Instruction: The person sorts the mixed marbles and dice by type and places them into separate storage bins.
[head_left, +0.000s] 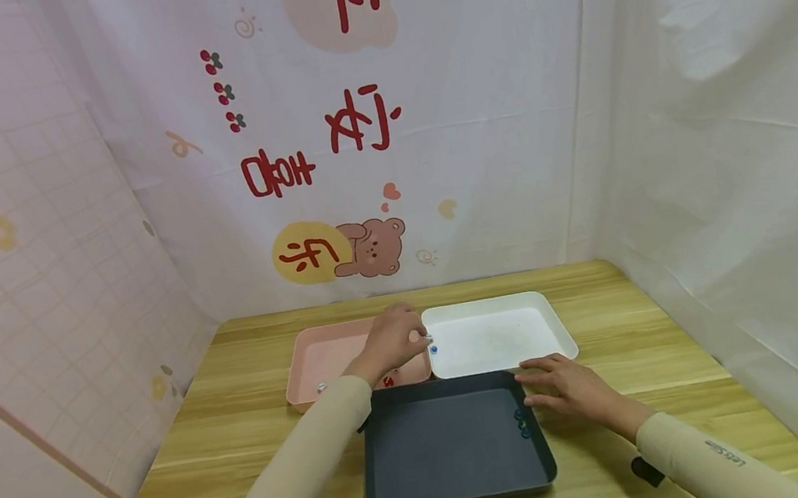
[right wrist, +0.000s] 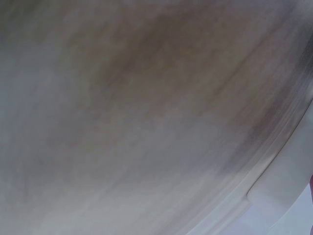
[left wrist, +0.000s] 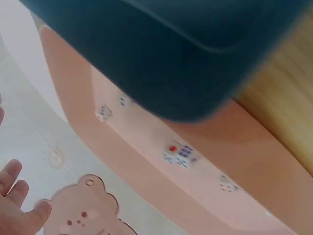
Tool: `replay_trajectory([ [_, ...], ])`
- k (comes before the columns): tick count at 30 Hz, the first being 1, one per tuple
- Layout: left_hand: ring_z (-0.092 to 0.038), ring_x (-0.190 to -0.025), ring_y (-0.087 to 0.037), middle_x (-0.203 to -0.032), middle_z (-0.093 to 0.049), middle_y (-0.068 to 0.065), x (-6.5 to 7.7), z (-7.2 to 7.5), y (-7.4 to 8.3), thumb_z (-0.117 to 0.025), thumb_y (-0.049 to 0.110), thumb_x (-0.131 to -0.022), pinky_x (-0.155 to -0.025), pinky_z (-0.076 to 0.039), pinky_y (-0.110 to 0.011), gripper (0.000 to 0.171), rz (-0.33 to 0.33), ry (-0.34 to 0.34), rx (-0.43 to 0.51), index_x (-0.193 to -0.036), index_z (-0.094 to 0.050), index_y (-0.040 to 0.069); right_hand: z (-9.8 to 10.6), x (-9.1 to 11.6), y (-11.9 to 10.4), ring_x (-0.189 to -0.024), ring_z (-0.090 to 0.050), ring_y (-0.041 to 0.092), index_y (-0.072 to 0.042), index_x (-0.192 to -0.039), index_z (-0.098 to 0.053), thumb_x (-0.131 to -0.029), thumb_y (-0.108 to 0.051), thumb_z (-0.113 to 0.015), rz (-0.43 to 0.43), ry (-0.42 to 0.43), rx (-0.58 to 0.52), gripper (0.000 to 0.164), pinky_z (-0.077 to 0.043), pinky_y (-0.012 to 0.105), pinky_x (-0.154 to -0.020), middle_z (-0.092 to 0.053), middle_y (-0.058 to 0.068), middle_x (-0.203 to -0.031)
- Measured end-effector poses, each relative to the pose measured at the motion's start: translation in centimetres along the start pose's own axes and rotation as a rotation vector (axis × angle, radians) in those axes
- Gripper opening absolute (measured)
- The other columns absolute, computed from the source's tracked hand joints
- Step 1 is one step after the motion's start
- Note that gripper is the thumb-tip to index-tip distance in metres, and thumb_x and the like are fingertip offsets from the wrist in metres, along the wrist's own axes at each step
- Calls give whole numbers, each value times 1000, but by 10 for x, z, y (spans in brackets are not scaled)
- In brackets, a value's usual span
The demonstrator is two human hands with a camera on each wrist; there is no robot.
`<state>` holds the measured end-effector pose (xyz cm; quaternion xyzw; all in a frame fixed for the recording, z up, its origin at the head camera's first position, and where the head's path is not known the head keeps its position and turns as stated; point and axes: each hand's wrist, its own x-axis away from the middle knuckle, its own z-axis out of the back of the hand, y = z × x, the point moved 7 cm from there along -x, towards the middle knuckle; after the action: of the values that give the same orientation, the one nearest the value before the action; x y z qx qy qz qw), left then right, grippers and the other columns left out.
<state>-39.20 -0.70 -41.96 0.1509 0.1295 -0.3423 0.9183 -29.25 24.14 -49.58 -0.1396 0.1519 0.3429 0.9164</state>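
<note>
My left hand point(head_left: 397, 337) reaches over the pink tray point(head_left: 297, 367), its thumb and fingertips pinching a small white die point(head_left: 429, 337) at the white tray's point(head_left: 539, 310) left edge. Just below the fingertips lies a small blue-marked piece point(head_left: 434, 349). White dice point(left wrist: 179, 155) with blue and red pips lie in the pink tray, and a red piece point(head_left: 389, 382) sits near its front. My right hand point(head_left: 572, 390) rests at the right rim of the dark grey tray point(head_left: 461, 489), fingers spread. Several small dark teal pieces point(head_left: 523, 426) lie inside by that rim.
Wood-grain table point(head_left: 193, 469) under all three trays. The pink and white trays stand side by side behind the dark one. A printed cloth point(head_left: 491, 144) hangs behind, and more cloth closes in both sides. The right wrist view is mostly blurred.
</note>
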Motion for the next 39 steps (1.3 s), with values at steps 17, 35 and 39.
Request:
replay_trajectory([
  [17,-32,-124,-30,-133,-41,-14,30,9,-65,-63,33,-82,-96,-30,-50,13,293,-73,-57,-86,-69,22,-2,1,0,-109,-48,23,-17,-121,-61,-85,-46,-56,2,3,3,46,-44,46,-82,-52,4,-126],
  [35,-30,-125,-30,-132,-42,-12,47,1,-89,-65,39,-82,-99,-24,-53,24,355,-87,-56,-95,-68,19,-1,1,-2,-108,-49,22,-17,-120,-62,-85,-46,-56,13,20,14,46,-45,44,-81,-52,4,-125],
  [39,-29,-126,-29,-134,-41,-12,48,-1,-89,-63,41,-83,-100,-22,-52,32,361,-106,-55,-104,-67,17,-3,1,0,-109,-48,21,-17,-120,-61,-86,-48,-55,2,10,8,46,-44,44,-82,-52,4,-126],
])
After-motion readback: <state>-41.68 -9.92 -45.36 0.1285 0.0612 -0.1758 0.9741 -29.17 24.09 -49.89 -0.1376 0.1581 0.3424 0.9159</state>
